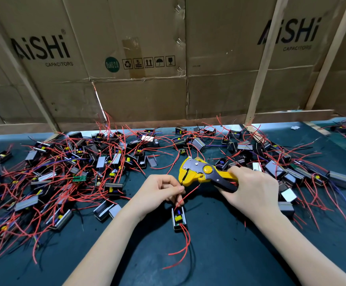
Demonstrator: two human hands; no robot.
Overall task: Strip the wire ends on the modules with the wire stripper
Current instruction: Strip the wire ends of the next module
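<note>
My right hand (252,187) grips the handles of a yellow and black wire stripper (201,172), whose jaws point left. My left hand (160,189) pinches a thin dark wire that runs up into the stripper's jaws. That wire belongs to a small module (179,217) in a metal case, which lies on the mat just below my left hand. Red wires (185,246) trail from the module toward me, and another red wire curves up past the stripper.
Many more modules with red and blue wires lie in a heap (64,172) on the left and another (292,168) on the right of the dark green mat (230,254). Cardboard sheets (139,89) on wooden slats stand behind the table.
</note>
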